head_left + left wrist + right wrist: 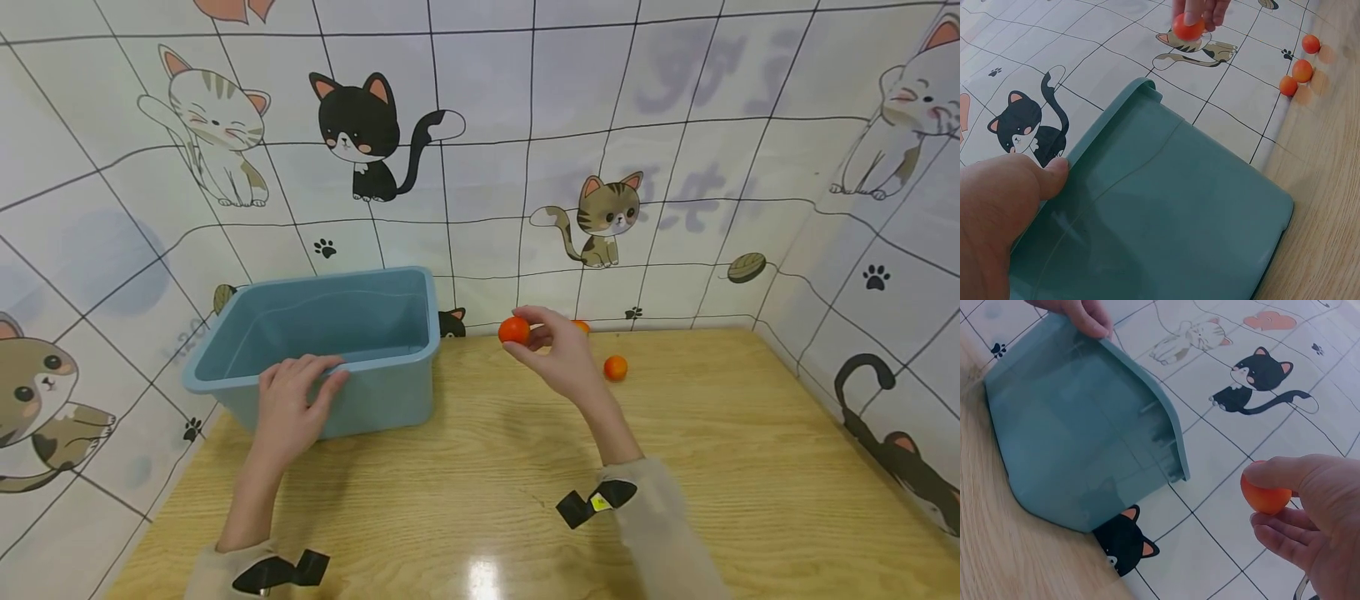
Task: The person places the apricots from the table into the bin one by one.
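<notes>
My right hand [558, 348] pinches a small round orange-red fruit [514, 330] between thumb and fingers, above the table and to the right of the blue plastic bin [382, 392]. The right wrist view shows the thumb over the top of this fruit [1266, 490] and fingertips beneath it. My left hand [291, 408] grips the bin's near rim, with its fingers over the edge and its thumb [1055, 175] on the outer side. Behind my right hand, one loose fruit [616, 367] lies on the table and another [581, 326] is mostly hidden.
Three loose fruits, one of them a round orange one [1302, 70], lie close together near the wall in the left wrist view. The wooden table [480, 492] backs onto a wall covering [487, 167] printed with cats and grid lines.
</notes>
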The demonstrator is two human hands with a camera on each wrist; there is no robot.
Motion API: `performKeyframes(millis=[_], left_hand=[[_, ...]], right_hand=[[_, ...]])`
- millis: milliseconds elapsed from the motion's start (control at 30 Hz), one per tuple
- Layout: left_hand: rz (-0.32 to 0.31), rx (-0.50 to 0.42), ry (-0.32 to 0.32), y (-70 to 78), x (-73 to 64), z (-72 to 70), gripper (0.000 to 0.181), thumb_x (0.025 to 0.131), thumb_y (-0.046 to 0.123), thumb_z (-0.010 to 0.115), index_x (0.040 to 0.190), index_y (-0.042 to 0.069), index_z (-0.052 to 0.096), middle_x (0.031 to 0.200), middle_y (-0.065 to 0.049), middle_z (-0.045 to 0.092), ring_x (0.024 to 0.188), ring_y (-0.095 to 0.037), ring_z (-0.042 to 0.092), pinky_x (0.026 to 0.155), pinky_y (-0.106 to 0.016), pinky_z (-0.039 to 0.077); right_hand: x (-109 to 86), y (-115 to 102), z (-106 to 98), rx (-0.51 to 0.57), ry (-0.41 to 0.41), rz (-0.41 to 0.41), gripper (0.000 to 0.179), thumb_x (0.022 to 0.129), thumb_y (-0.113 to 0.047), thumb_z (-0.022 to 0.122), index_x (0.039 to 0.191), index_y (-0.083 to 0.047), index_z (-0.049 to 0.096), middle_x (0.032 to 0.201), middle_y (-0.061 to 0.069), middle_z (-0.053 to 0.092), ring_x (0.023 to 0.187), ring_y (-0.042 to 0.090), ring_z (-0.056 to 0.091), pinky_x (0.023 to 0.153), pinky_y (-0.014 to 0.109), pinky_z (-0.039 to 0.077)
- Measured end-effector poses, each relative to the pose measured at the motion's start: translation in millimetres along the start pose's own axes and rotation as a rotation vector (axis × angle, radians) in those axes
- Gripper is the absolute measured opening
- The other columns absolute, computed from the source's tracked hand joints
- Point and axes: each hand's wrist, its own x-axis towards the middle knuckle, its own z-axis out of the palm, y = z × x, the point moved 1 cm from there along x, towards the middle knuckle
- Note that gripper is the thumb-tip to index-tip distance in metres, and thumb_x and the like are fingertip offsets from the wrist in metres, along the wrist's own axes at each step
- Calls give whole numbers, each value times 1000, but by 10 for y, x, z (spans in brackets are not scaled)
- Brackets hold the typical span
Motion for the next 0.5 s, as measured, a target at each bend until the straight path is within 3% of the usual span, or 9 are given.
performKeyframes(millis=[167, 500], left_hand=[[-5, -2, -5, -14, -2, -1, 21, 100, 18, 66, 114, 5, 73, 102, -10, 71, 98, -33, 56, 100, -60, 27], [-8, -5, -11, -25, -4, 5, 20, 99, 17, 67, 113, 4, 73, 101, -10, 70, 97, -32, 56, 99, -60, 27]], right_hand=[[96, -136, 107, 68, -16, -40, 45, 88, -12, 81, 129, -3, 64, 121, 14, 67, 87, 26, 66, 83, 49, 55], [236, -284, 347, 72, -62, -83, 46, 88, -13, 81, 130, -2, 64, 122, 12, 66, 88, 24, 65, 84, 41, 56]])
